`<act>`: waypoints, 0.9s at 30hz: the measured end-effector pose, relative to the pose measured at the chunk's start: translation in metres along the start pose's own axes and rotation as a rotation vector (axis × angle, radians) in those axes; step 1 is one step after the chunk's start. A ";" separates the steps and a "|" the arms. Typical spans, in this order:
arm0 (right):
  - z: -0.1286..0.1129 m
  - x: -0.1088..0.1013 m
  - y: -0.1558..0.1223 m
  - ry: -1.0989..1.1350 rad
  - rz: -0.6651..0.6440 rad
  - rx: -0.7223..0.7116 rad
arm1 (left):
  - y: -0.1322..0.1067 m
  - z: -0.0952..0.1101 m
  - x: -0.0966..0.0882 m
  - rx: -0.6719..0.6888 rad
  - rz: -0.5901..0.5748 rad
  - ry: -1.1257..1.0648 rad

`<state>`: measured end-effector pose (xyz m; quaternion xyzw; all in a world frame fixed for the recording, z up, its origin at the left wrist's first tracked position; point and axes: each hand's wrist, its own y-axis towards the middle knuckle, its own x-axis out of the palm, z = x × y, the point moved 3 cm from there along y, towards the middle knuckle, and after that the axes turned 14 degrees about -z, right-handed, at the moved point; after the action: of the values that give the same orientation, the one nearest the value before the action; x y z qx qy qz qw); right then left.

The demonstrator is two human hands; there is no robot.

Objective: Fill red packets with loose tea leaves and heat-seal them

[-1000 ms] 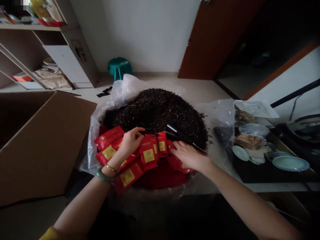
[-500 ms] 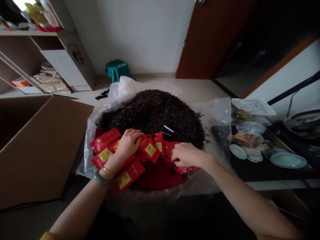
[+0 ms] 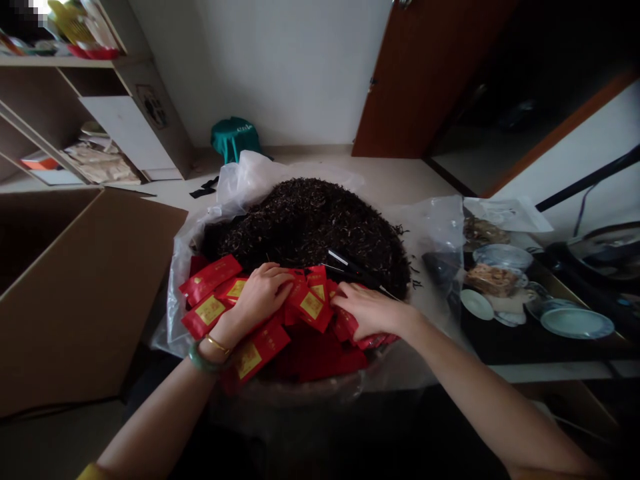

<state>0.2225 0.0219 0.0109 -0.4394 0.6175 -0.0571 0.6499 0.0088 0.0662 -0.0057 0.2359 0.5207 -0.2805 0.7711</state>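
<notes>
Middle red packet (image 3: 311,305) shifted rightward, now between left hand (image 3: 260,291) and right hand (image 3: 369,310). Right fingers uncurled over packets; either grip, I cannot tell. Handling, I judge, unfinished.

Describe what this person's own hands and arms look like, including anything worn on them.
Both hands are ungloved. Beyond the left hand, the wrist wears a thin gold-coloured bracelet and a thicker, rounded green bangle. A bit of yellow sleeve shows at that arm's lower end. The right hand has no visible bracelet, and no sleeve shows on that arm.
</notes>
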 end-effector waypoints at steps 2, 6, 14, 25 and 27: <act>-0.003 0.001 0.001 -0.030 -0.014 0.006 | 0.000 0.001 -0.001 0.009 0.015 0.006; -0.001 0.003 0.005 -0.012 -0.012 -0.038 | -0.001 0.001 -0.002 0.029 0.052 0.024; -0.004 0.011 0.010 -0.049 0.079 -0.040 | -0.002 0.006 -0.005 0.062 0.095 0.040; 0.003 0.001 0.009 0.038 0.078 -0.190 | -0.001 0.005 0.001 0.094 0.027 0.016; 0.004 -0.003 0.003 0.058 0.081 -0.175 | -0.001 0.006 0.000 0.103 0.026 0.012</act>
<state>0.2235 0.0277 0.0109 -0.4670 0.6561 0.0106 0.5927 0.0122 0.0619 -0.0042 0.2837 0.5072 -0.2955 0.7583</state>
